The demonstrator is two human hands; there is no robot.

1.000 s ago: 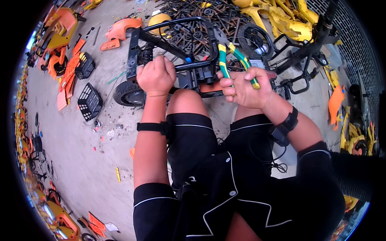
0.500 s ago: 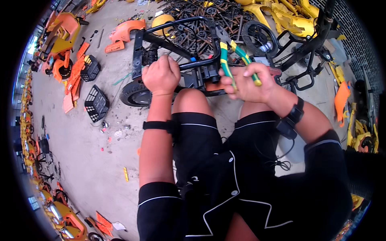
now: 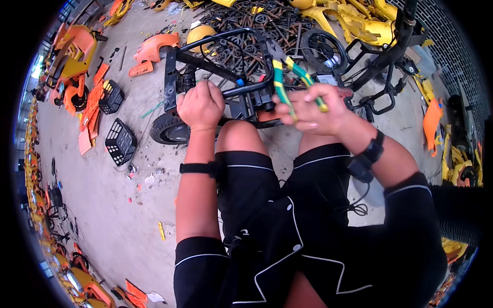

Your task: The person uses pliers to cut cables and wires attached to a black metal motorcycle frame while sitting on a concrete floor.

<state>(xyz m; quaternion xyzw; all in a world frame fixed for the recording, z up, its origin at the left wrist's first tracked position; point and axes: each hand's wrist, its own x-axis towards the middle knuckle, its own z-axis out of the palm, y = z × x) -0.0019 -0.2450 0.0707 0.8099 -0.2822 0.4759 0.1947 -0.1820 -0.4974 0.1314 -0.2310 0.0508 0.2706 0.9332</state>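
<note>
A stripped black vehicle frame [image 3: 213, 64] of bent tubes stands in front of my knees, its small wheel [image 3: 167, 128] at the left end. My left hand [image 3: 199, 105] is closed on the near side of this frame; the fingers' undersides are hidden. In my right hand [image 3: 318, 108] is a pair of pliers [image 3: 279, 84] with green and yellow handles. The handles stand apart, and the metal jaws point away from me beside the frame's upper right bend. Whether the jaws touch anything, I cannot tell. The right fingers are slightly blurred around the handles.
Behind the frame lies a heap of dark metal parts [image 3: 246, 56], with a loose wheel [image 3: 323, 51] at its right. Yellow panels [image 3: 359, 25] are piled at the back. Black plastic baskets [image 3: 120, 142] and orange panels [image 3: 92, 113] lie on the floor to the left.
The whole view has shifted a little, with the scene sitting lower and further left. The right fingers have shifted slightly on the pliers' handles; the left hand stays on the frame.
</note>
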